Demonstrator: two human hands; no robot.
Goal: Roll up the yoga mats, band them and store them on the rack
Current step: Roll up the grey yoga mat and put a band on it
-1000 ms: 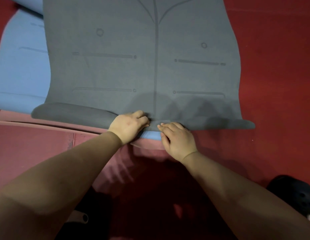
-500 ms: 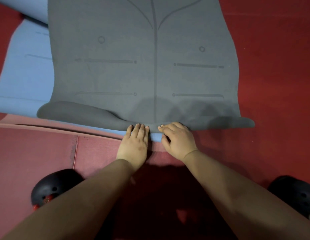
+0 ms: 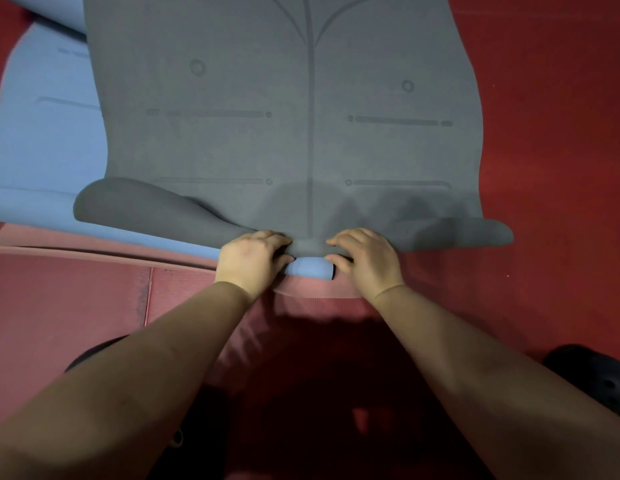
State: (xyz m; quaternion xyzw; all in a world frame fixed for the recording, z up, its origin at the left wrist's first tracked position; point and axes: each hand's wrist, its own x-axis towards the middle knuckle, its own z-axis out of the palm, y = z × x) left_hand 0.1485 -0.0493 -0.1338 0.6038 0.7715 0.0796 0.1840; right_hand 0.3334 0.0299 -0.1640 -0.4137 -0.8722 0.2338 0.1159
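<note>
Left hand [image 3: 254,261] and right hand [image 3: 365,259] | both pinch grey yoga mat's [image 3: 284,133] rolled near edge | blue mat [image 3: 42,150] beneath

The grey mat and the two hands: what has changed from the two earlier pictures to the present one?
The left hand, which lay flat at the rolled edge half a second ago, now grips the edge of the grey mat again with curled fingers. The right hand keeps its hold on the same edge, close beside the left. The roll has hardly grown. The blue mat underneath and the pink mat lie as before.
</note>
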